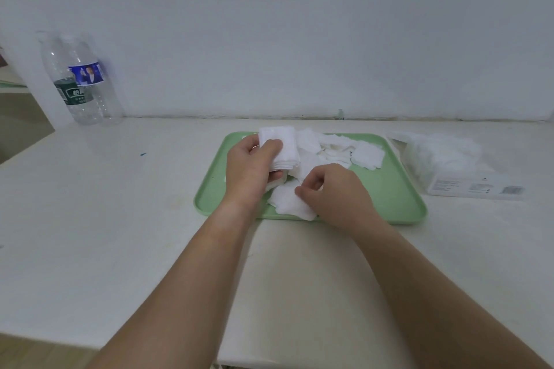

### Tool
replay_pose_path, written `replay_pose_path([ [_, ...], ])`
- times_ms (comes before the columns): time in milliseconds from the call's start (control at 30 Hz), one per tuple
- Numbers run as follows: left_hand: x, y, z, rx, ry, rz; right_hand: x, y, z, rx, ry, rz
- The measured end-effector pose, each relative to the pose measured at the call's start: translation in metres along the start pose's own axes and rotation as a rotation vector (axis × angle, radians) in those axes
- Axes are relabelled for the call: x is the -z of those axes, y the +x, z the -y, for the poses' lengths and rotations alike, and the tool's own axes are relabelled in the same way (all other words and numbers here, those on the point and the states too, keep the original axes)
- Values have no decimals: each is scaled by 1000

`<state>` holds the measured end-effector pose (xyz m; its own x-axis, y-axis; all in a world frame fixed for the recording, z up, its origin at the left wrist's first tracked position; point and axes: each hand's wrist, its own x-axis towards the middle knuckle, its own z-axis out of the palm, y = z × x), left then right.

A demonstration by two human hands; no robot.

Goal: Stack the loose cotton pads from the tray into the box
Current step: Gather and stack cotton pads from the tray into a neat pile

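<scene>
A light green tray [392,189] lies on the white table, with several loose white cotton pads [338,150] scattered over its far half. My left hand [251,168] grips a neat stack of pads [283,147] above the tray's left side, thumb across the top. My right hand [332,189] has its fingers curled and pinches the edge of a loose pad [289,204] lying near the tray's front rim. The box [449,171], white and open, stands to the right of the tray with fluffy white pads showing inside.
Two clear plastic water bottles [81,81] stand at the far left against the wall. The white table [120,204] runs to a front edge close to me. A wall rises right behind the tray.
</scene>
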<state>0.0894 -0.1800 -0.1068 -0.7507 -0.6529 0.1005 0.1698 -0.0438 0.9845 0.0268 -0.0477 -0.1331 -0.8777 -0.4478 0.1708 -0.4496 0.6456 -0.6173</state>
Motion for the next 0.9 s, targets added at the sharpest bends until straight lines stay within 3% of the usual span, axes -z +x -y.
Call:
replay_pose_path([
  [500,3,3,1,-1,-2,-12,22,3,-6,-83,542,-244],
  [700,0,2,2,78,-40,72,28,5,-10,-321,1004,-130],
  [900,-3,2,3,99,-25,96,35,1,-8,-307,1198,-104],
])
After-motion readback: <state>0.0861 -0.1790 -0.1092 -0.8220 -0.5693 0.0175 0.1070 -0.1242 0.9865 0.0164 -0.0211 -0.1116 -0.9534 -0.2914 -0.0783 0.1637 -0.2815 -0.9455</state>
